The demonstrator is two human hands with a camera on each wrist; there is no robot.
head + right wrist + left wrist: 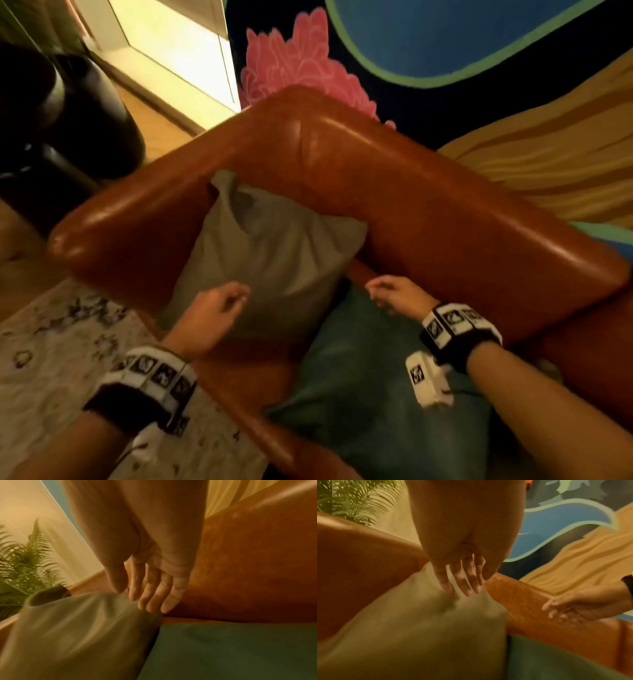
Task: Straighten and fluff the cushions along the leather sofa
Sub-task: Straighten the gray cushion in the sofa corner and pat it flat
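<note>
Working the grey-beige cushion (270, 253) in the corner of the leather sofa (428, 205), I judge the step in hand to be the fluffing and squaring of this one cushion. It leans into the angle where the armrest meets the backrest, one upper corner slumped and creased. My left hand (212, 305) sits at its lower front face with the fingers (464, 582) loosely extended and gripping nothing; whether the tips rest on the fabric or just clear it, I cannot tell. My right hand (394, 296) is likewise relaxed and empty, its fingertips (150, 601) just at the cushion's right edge, above the teal cushion (376, 387) lying flat on the seat. To do this step well, I would place one palm on each side edge, press inward together to drive the filling towards the middle, then lift the slumped corner and set the cushion upright against the backrest. Uneven pressure would probably leave it lopsided, and a push from one side only could slide it over the smooth leather. Count: two cushions in view, one grey-beige and one teal; one sofa; two hands, both free. More of the sofa lies out of frame, so further cushions may exist.
</note>
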